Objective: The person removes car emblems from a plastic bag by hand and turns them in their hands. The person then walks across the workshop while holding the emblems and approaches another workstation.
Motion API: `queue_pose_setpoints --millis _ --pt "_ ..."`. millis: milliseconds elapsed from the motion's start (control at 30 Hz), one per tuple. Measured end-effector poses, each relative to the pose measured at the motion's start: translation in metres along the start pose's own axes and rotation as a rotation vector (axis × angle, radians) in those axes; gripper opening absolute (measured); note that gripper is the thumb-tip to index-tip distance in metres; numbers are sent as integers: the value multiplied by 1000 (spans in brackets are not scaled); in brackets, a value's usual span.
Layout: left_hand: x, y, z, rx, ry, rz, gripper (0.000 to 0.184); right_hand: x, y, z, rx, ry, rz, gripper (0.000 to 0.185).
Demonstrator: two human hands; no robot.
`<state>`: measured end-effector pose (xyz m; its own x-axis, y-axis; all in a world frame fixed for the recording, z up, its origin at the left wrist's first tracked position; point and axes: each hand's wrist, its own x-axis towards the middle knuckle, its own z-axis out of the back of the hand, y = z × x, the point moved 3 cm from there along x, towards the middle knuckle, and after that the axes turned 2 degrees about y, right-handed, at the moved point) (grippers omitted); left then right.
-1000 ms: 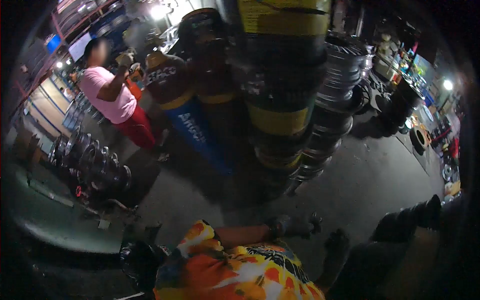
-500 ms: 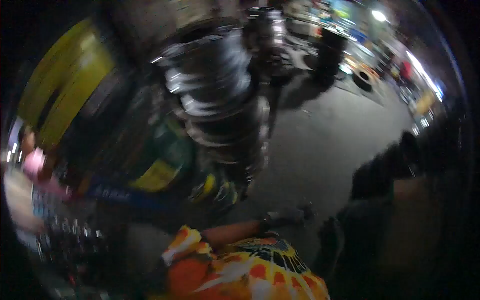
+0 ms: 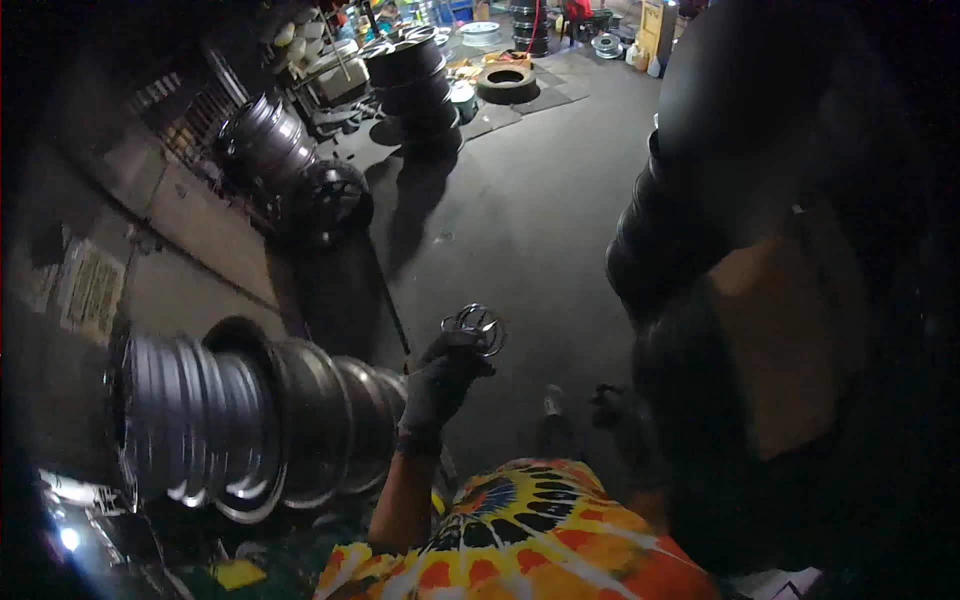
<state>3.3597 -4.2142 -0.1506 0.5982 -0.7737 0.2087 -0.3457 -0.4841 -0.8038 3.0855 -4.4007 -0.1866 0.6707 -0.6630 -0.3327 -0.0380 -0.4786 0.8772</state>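
Note:
My left hand [image 3: 440,395], in a grey glove, is raised in front of my body with its fingers closed. It grips shiny metal rings [image 3: 483,325] that overlap one another and stick out past the fingertips. My right hand [image 3: 615,408], dark-gloved, hangs low at my right side near a dark stack. It is in shadow, so its finger shape and any contents are unclear. Silver wheel rims [image 3: 200,420] are stacked to the left of my left arm.
Dark stacked wheels or tyres [image 3: 640,235] rise close on my right. Ahead left stand a stack of black rims [image 3: 412,95] and more rims [image 3: 265,140]. A tyre [image 3: 507,85] lies farther off on the grey floor [image 3: 500,210]. A thin dark pole [image 3: 388,300] lies beyond my left hand.
The view has swung to the right and cleared from blur, with the rim stack now at lower left. My left hand has risen, and the metal rings now show in it.

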Motion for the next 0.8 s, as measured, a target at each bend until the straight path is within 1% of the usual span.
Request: queue_pose_setpoints --millis 67,100,167,200,233,267,300,333,367,400,433,467,500,567,600,633,700,733,767,800 --pt "34 7 26 528 -44 4 31 55 1 -10 -3 92 -102 31" --pt "49 20 46 528 -33 -11 31 81 7 -18 -3 93 -83 31" --pt "77 66 101 265 -302 225 27 137 19 -31 -13 129 -114 31" --pt "93 78 118 364 -388 280 26 175 22 -29 -12 132 -86 31" --pt "98 87 133 458 -479 335 26 211 20 -28 0 190 -94 32" --pt "102 106 166 460 -493 317 26 247 25 -29 15 253 -110 33" --pt "106 126 203 469 -508 296 26 278 47 -34 18 267 -95 33" --pt "97 143 234 842 -500 381 25 306 68 -41 -88 274 -76 34" --pt "101 136 232 752 -607 435 24 337 88 -53 -184 276 -57 36" --pt "106 130 229 655 -721 478 22 367 108 -67 -160 276 -52 36" --pt "111 123 226 555 -838 509 21 394 131 -78 -200 295 1 37" --pt "112 130 240 528 -872 515 20 417 151 -84 -255 303 56 38" --pt "111 141 261 584 -851 492 19 442 169 -88 -261 278 54 38" --pt "116 165 305 736 -785 413 18 489 199 -105 -259 416 178 38" --pt "128 167 303 249 -1023 450 17 513 207 -106 -272 402 181 38" --pt "158 166 301 237 -1011 458 17 539 210 -104 -234 363 178 38" --pt "235 170 300 168 -1082 476 16 597 208 -90 -205 315 190 37" --pt "278 182 309 159 -1062 473 16 627 195 -73 -136 219 126 37" --pt "325 195 319 162 -967 442 13 658 182 -57 -66 127 66 37" --pt "370 203 329 172 -876 411 11 682 164 -38 -90 45 26 37"
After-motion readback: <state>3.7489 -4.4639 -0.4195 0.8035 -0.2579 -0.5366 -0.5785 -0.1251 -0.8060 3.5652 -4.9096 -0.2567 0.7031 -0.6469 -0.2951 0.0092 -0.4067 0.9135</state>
